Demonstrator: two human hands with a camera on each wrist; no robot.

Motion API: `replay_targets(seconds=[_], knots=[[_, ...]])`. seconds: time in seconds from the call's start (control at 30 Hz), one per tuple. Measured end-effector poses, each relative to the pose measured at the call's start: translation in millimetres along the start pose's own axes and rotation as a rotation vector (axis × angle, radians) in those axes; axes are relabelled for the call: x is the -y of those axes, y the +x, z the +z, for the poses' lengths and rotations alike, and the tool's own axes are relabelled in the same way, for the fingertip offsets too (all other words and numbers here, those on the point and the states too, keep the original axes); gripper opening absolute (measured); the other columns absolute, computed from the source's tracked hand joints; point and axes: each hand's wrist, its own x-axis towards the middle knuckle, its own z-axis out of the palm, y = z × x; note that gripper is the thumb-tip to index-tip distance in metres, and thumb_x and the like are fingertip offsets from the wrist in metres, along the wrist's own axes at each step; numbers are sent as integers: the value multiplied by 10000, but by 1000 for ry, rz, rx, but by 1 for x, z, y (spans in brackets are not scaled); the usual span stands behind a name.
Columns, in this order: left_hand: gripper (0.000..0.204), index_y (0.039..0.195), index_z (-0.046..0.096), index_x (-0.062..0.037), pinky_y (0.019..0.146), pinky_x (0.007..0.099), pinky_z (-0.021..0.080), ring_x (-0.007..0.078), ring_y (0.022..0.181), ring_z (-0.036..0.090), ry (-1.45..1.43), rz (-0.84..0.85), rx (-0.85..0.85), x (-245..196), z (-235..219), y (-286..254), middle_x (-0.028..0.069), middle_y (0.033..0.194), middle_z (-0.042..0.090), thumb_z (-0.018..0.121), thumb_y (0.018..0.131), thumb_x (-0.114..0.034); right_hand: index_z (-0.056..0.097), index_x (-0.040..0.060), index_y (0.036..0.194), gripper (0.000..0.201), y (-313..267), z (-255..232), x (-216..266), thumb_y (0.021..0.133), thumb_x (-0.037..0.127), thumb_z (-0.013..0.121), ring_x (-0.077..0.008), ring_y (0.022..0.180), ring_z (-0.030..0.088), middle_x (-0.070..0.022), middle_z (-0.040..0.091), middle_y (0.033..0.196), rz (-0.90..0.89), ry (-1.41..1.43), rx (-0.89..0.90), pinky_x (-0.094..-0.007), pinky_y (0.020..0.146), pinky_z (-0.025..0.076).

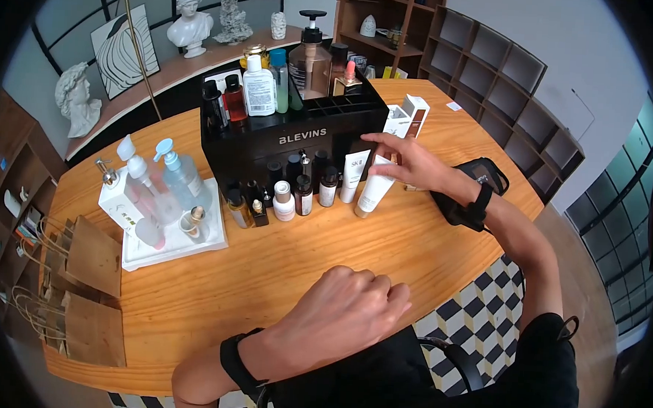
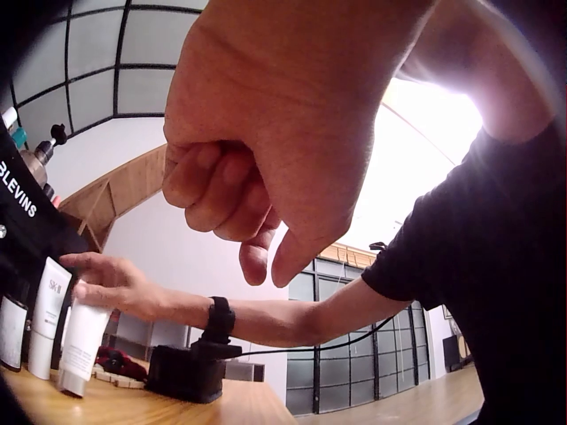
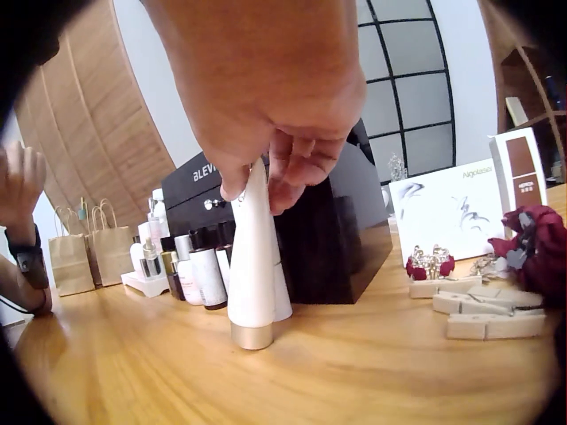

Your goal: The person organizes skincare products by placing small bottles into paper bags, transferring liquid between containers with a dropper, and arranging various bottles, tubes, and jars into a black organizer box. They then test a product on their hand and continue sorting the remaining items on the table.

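Note:
My right hand [image 1: 415, 166] pinches the upper end of a white squeeze tube [image 1: 374, 190] between thumb and fingers. The tube leans slightly, its gold cap [image 3: 252, 336] pointing down at the tabletop. Right beside it stands another white tube [image 1: 353, 172], marked SK-II, in front of a black BLEVINS cosmetics organizer [image 1: 259, 152]. Small bottles, among them a white one [image 1: 284, 205], line the organizer's front. Over the table's near edge hangs my left hand [image 1: 347, 308], holding nothing; in the left wrist view its fingers [image 2: 213, 190] are loosely curled.
On the left, a white tray [image 1: 183, 255] carries pump bottles, near brown paper bags [image 1: 96, 255]. A black pouch [image 1: 483, 175] lies by my right wrist. Wooden clothespins [image 3: 492, 326] and a dark red scrunchie [image 3: 536, 252] lie right of the organizer, with white boxes [image 3: 447, 212] behind.

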Motion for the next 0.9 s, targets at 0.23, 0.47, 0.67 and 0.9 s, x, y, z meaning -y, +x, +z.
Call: replay_targets(seconds=[0.23, 0.47, 0.67, 0.9], knots=[[329, 745, 614, -53, 483, 385, 514, 239, 554, 677, 3, -4, 14, -1, -2, 0, 68, 602, 584, 758, 976, -236, 677, -45, 1285, 505, -19, 10, 9, 960, 314, 819, -236, 725, 714, -179, 740, 917, 212, -4, 69, -372, 711, 572], [332, 742, 614, -50, 478, 379, 518, 231, 548, 678, 2, 6, -4, -1, -3, 0, 68, 598, 588, 753, 983, -233, 736, -63, 1121, 387, -16, -1, 1, 958, 278, 820, -262, 760, 748, -211, 753, 918, 290, -48, 125, -387, 715, 580], [336, 736, 610, -52, 479, 372, 522, 229, 540, 676, 12, 26, -20, -2, -4, 0, 66, 584, 588, 754, 981, -230, 730, -72, 1157, 458, 3, -4, -11, 936, 314, 838, -339, 911, 763, -259, 770, 1006, 286, -197, 87, -434, 811, 590], [332, 727, 616, -66, 475, 369, 517, 217, 533, 669, 23, 9, -25, -2, -6, 1, 54, 584, 589, 770, 966, -239, 677, -58, 1282, 462, 9, -1, -29, 967, 254, 808, -261, 872, 760, -229, 764, 972, 323, -63, 114, -395, 758, 601]])
